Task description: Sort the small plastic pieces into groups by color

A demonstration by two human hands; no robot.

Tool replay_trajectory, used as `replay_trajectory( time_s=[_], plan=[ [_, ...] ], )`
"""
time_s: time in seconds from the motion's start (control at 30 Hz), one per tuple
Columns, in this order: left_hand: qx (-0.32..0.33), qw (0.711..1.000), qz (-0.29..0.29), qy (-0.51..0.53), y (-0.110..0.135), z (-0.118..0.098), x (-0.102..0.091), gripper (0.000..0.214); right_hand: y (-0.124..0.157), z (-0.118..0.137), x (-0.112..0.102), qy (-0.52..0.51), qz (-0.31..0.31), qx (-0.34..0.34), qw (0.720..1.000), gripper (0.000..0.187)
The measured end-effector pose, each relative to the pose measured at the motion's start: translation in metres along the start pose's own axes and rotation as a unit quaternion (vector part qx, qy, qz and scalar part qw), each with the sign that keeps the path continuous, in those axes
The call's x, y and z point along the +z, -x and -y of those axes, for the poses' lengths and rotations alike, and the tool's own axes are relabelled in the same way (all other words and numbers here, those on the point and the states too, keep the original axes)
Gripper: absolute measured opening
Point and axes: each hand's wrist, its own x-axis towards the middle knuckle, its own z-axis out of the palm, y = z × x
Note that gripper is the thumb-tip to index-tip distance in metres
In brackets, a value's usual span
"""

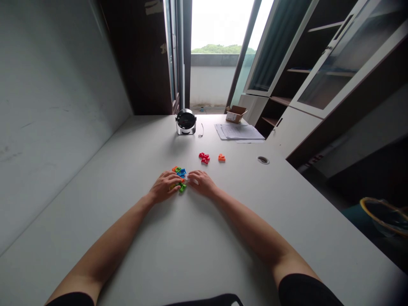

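Both my hands lie on a white desk (pixel 134 238) around a small heap of coloured plastic pieces (pixel 179 175). My left hand (pixel 165 187) curls over the heap's left side, covering part of a yellow piece (pixel 174 186). My right hand (pixel 201 183) has its fingertips against the heap's right side. A blue piece (pixel 181 172) sits on top, with an orange one (pixel 175 169) beside it and a green one (pixel 182 188) at the front. Farther ahead lie a red cluster (pixel 204 158) and a separate orange piece (pixel 222 158).
A round black-and-silver desk fan (pixel 185 122) stands ahead, near a stack of papers (pixel 239 131) and a small cardboard box (pixel 236 114). The desk has a round grommet (pixel 263 160). A wall runs along its left side, and glass-fronted shelves stand to the right.
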Motion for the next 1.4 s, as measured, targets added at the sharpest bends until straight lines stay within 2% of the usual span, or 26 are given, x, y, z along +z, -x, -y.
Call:
replay_trajectory(
  time_s=[0.2, 0.57, 0.67, 0.8, 0.87, 1.17, 1.4],
  plan=[
    [0.016, 1.0, 0.004, -0.019, -0.001, -0.001, 0.002, 0.034, 0.0, -0.001, 0.001, -0.011, -0.016, 0.013, 1.0, 0.019],
    [-0.033, 0.995, -0.076, -0.06, 0.003, 0.009, 0.009, 0.024, 0.0, -0.002, 0.002, -0.018, -0.025, 0.005, 1.0, 0.022],
    [-0.065, 0.992, -0.074, -0.076, 0.001, 0.005, 0.011, 0.026, 0.0, -0.002, 0.0, -0.02, -0.02, -0.007, 1.0, 0.022],
    [-0.115, 0.988, -0.081, -0.069, -0.001, -0.004, 0.015, 0.015, 0.001, -0.001, -0.001, -0.015, -0.015, -0.029, 0.999, 0.022],
    [-0.125, 0.986, -0.084, -0.065, -0.001, -0.006, 0.017, 0.018, 0.001, -0.001, -0.001, -0.012, -0.016, -0.037, 0.999, 0.022],
    [-0.133, 0.984, -0.078, -0.091, 0.0, -0.011, 0.013, 0.022, 0.001, -0.002, -0.002, -0.012, -0.004, -0.072, 0.997, 0.024],
    [-0.126, 0.985, -0.068, -0.099, -0.001, -0.017, 0.009, 0.03, 0.001, -0.002, -0.001, -0.009, -0.002, -0.059, 0.998, 0.026]
  ],
)
